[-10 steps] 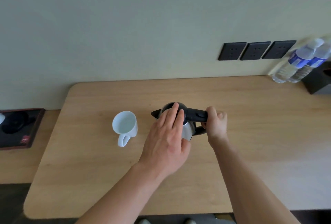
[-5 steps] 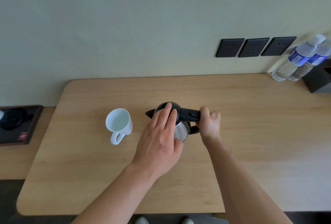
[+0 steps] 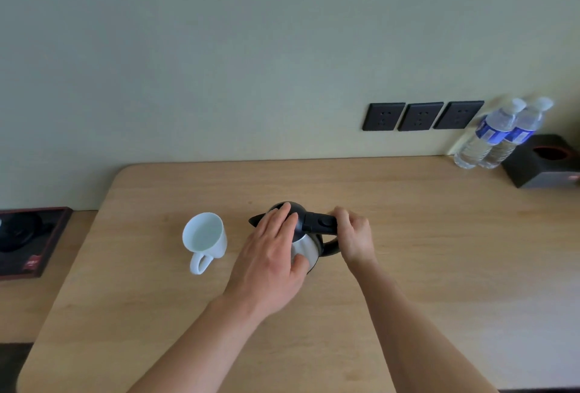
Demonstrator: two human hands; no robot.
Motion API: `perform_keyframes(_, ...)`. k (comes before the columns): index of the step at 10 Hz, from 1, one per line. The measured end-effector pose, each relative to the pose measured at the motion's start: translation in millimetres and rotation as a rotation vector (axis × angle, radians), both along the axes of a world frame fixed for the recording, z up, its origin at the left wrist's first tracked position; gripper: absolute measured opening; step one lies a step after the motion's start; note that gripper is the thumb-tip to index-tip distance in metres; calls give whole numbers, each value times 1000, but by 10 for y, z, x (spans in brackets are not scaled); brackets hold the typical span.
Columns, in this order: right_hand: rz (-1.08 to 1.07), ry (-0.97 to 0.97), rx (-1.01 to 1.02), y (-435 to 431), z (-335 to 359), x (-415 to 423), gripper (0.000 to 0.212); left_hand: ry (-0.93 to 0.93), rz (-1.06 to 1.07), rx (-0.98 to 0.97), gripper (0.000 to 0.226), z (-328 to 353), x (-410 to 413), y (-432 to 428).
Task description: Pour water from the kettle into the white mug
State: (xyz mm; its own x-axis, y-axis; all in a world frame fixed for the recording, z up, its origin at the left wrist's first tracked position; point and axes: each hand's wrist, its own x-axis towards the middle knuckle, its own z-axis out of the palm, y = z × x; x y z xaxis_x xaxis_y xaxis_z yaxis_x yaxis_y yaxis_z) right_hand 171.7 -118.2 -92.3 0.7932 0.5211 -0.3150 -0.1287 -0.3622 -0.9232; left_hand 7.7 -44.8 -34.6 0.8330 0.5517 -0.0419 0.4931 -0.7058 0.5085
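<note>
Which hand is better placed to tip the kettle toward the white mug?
The right hand: it grips the kettle by its handle. The left hand lies flat on the lid, steadying only. The spout points toward the white mug.

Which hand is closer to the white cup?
The left hand. It rests on the steel kettle with the black lid, just right of the white ceramic mug. The right hand grips the kettle's handle, on the far side from the mug.
</note>
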Motion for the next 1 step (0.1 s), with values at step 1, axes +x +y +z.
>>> perform_keyframes(1, 46, -84, -9, -92, 140, 35, 41, -131, 102, -173, 63, 136, -12, 59)
